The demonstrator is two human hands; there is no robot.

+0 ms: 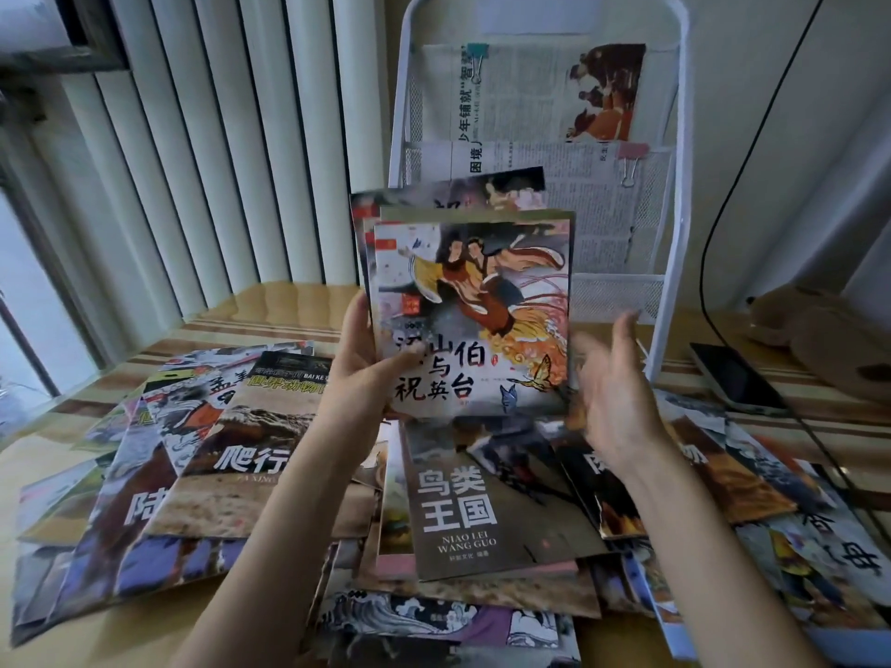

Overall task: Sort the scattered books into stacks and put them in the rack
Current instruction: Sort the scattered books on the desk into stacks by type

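The left hand grips a small stack of books by its lower left corner, thumb curled over the front cover and fingers behind, holding the stack upright above the table. The front cover shows two robed figures in flight with butterflies beneath them. Behind it, more covers fan out at the top and left edges; how many books are in the stack is hard to count from here.

The right hand hangs just beside the stack's right edge, palm turned inward, fingers spread and relaxed, holding nothing. It looks apart from the books, though motion blur at the fingertips makes that hard to say for sure.

Below both forearms, the scattered books cover the table in overlapping layers. A brown one with a bird-kingdom title lies face up directly under the raised stack; a reptile-themed cover sits to the left, partly over darker purple-toned covers.

Behind the held stack stands the white wire rack, upright at the far edge of the table. Its pockets hold folded newspapers fastened with binder clips. To the right of the rack, a dark phone lies flat on the table with a black cable running past it, and a brown plush toy sits at the far right. White vertical blinds fill the left background.
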